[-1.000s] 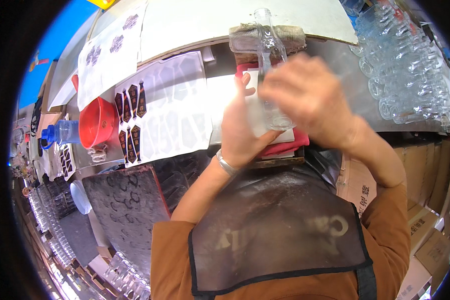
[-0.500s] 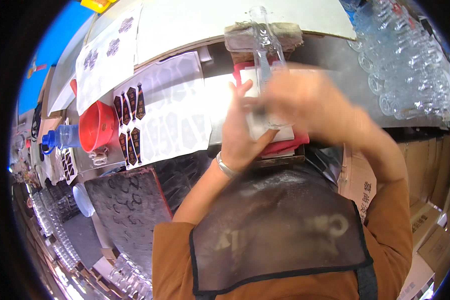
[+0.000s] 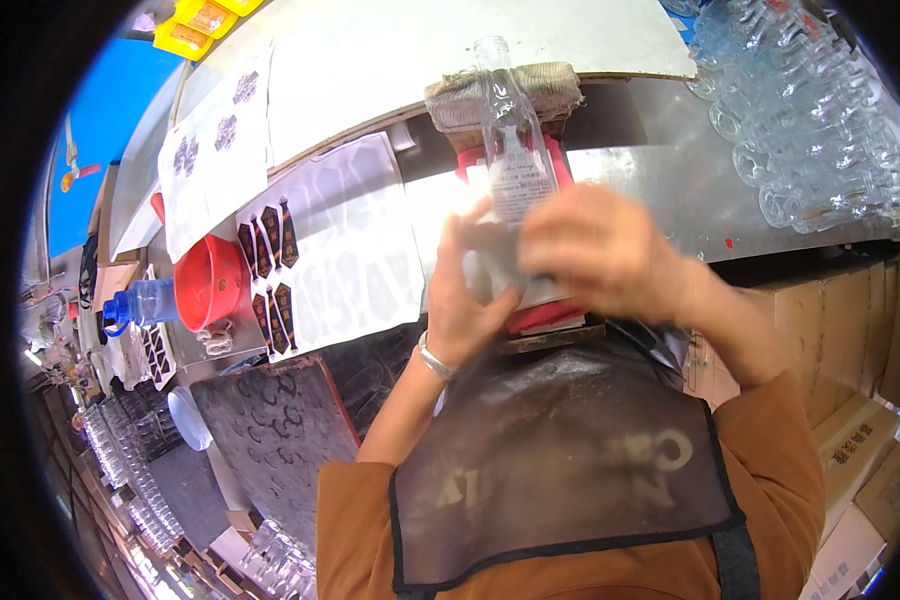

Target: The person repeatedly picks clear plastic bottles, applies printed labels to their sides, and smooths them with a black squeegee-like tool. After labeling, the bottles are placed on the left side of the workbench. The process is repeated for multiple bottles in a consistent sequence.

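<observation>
A clear glass bottle [image 3: 511, 120] lies in front of me with its neck pointing away, propped on a folded beige cloth [image 3: 560, 90]. Small dark print shows on its upper side. My left hand [image 3: 462, 300] curls round the bottle's lower left side, thumb near the base. Over the lower right part of the bottle, my right hand [image 3: 610, 250] is smeared by motion, so its fingers cannot be made out. Between the hands the bottle's base is blurred and partly hidden. Red cloth [image 3: 545, 316] shows beneath it.
On the left lie a white backing sheet [image 3: 355, 230] with several dark tie-shaped stickers [image 3: 273, 240], a red bowl [image 3: 210, 282] and a blue-capped bottle [image 3: 142, 302]. Stacked clear bottles [image 3: 800, 130] fill the far right. Cardboard boxes [image 3: 840, 320] stand below the table's right side.
The bottle's print now shows on its upper side. My right hand has shifted slightly lower, off the bottle's middle. The whole view has also shifted a little.
</observation>
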Demonstrator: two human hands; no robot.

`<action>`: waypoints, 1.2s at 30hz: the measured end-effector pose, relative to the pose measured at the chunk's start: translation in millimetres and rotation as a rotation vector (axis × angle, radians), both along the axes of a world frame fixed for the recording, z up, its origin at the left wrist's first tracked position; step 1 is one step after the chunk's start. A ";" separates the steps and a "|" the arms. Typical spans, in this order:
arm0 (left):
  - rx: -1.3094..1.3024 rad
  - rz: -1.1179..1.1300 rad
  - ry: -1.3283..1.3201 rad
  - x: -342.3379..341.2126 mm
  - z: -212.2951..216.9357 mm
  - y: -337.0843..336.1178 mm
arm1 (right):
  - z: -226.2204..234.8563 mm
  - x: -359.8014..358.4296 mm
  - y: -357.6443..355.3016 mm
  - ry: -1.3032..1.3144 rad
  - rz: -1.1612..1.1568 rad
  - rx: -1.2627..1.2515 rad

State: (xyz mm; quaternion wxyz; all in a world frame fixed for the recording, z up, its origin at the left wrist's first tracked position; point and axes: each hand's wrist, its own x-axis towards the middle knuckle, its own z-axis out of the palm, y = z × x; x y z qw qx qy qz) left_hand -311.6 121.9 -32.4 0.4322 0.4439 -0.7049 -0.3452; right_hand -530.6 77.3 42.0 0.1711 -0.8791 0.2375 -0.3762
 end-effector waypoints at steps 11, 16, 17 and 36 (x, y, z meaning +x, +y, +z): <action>-0.005 0.029 0.023 1.6 -9.5 0.7 | -23.6 -27.4 29.5 -0.149 0.044 0.271; -0.047 0.054 -0.016 -8.3 4.4 0.5 | -13.0 -31.6 -41.0 -0.151 -0.566 0.252; -0.050 0.038 -0.038 -7.5 7.1 0.5 | -2.2 -30.5 -40.6 -0.152 -0.515 0.281; -0.276 0.122 -0.163 -22.4 7.5 -1.4 | 23.9 33.4 -21.1 0.294 -0.120 -0.273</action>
